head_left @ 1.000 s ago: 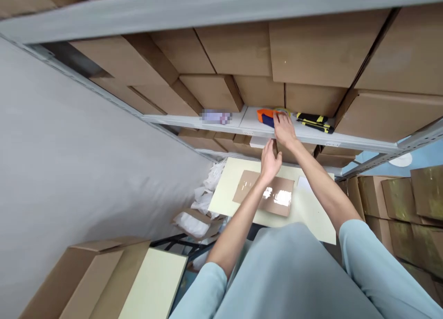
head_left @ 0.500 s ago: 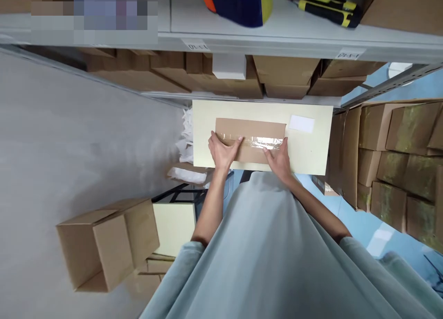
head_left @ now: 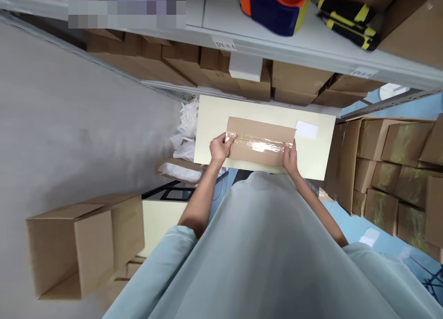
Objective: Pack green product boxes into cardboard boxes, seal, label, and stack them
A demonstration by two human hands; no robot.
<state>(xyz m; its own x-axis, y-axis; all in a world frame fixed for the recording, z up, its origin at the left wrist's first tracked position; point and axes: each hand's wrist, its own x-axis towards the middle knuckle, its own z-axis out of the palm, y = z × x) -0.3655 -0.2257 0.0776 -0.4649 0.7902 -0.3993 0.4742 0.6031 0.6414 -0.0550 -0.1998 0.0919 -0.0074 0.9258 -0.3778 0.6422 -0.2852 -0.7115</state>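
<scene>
A long, flat cardboard box (head_left: 259, 127) lies over the cream tabletop (head_left: 211, 111), with shiny clear tape running along its middle. My left hand (head_left: 220, 147) grips the box's left end, thumb on the taped top and fingers at the side. At the opposite end my right hand (head_left: 290, 158) holds on in the same way, its thumb near the end of the tape. The fingers under and behind the box are hidden. A white label (head_left: 307, 130) sits on the tabletop just beyond the box's right end.
Above the table, a metal shelf (head_left: 197, 31) carries a tape dispenser (head_left: 273, 10) and yellow-black cutters (head_left: 349, 28). Cardboard boxes (head_left: 391, 171) are stacked at right. An open carton (head_left: 93, 245) stands at lower left. White packing material (head_left: 187, 130) lies beside the table's left edge.
Both hands have shifted outward to the box's ends, and the thumbs have moved toward the ends of the tape. The whole view has turned slightly.
</scene>
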